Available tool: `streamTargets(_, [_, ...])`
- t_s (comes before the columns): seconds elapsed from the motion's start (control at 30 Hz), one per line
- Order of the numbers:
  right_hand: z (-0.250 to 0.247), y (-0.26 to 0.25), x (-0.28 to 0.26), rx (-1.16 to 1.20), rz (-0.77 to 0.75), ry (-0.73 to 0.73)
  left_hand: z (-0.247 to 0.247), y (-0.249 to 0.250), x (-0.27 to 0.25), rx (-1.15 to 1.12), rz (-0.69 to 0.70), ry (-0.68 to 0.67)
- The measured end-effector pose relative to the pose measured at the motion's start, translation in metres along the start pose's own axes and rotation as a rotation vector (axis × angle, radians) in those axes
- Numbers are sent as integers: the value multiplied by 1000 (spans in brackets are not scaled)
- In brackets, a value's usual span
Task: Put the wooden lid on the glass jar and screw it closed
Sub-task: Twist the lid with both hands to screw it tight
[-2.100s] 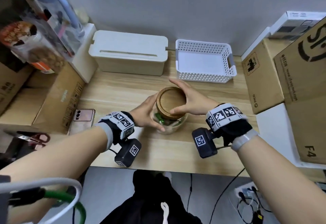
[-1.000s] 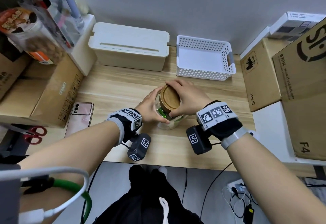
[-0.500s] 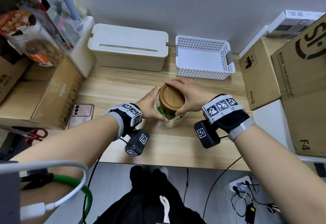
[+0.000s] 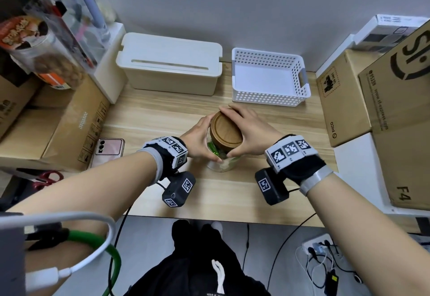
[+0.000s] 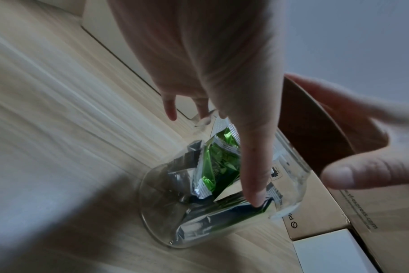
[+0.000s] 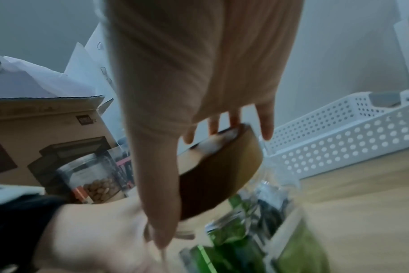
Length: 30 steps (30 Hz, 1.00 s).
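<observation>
A clear glass jar [image 4: 221, 164] with green and silver sachets inside stands mid-table. The round wooden lid [image 4: 226, 130] sits on its mouth. My left hand [image 4: 197, 141] wraps the jar's left side, thumb across the front glass [image 5: 252, 171]. My right hand [image 4: 251, 132] spans the lid from the right, fingers over its far rim and thumb at the near rim. In the left wrist view the jar [image 5: 222, 194] rests on the wood with the dark lid [image 5: 315, 133] above it. In the right wrist view my fingers curl round the lid [image 6: 217, 181].
Behind the jar are a white lidded box [image 4: 169, 63] and a white perforated basket [image 4: 267, 79]. Cardboard boxes [image 4: 381, 100] line the right side and more [image 4: 58, 128] the left. A pink phone [image 4: 108, 150] lies at the left; scissors [image 4: 44, 178] sit near it.
Over two seconds my right hand has turned on the lid, the wrist swinging round while the left hand keeps holding the jar. The jar stays in the same spot.
</observation>
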State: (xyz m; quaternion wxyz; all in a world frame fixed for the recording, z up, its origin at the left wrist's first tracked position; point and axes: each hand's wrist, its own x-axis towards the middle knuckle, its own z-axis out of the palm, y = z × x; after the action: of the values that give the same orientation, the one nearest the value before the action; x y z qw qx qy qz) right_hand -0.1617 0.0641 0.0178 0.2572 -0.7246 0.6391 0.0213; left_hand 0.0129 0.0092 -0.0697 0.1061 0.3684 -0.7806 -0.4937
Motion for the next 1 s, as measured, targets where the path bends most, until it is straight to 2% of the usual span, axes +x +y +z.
streamTargets(0.07, [-4, 5, 2, 5, -55, -14, -1, 2, 0, 23, -4, -14])
streamTargets(0.17, [6, 0, 2, -1, -43, 90, 0, 0, -1, 27, -6, -8])
streamTargets(0.3, [28, -19, -1, -5, 153, 263, 1, -1, 0, 15, -2, 9])
streamTargets(0.4, [38, -36, 2, 5, 310, 339, 1, 0, 0, 13, 2, 8])
streamTargets(0.5, [27, -30, 6, -17, 282, 222, -1, 2, 0, 1, -10, 2])
streamTargets(0.6, [1, -9, 9, -7, 64, -28, -3, 4, -1, 19, -4, -9])
streamTargets(0.67, [-11, 0, 10, -44, -33, -99, -3, 5, -1, 21, -5, -16])
streamTargets(0.8, [-10, -7, 8, -135, -23, -38, -4, 5, -1, 4, -18, -30])
streamTargets(1.0, [6, -26, 5, -186, 155, 69, -8, 6, 4, 35, -21, -57])
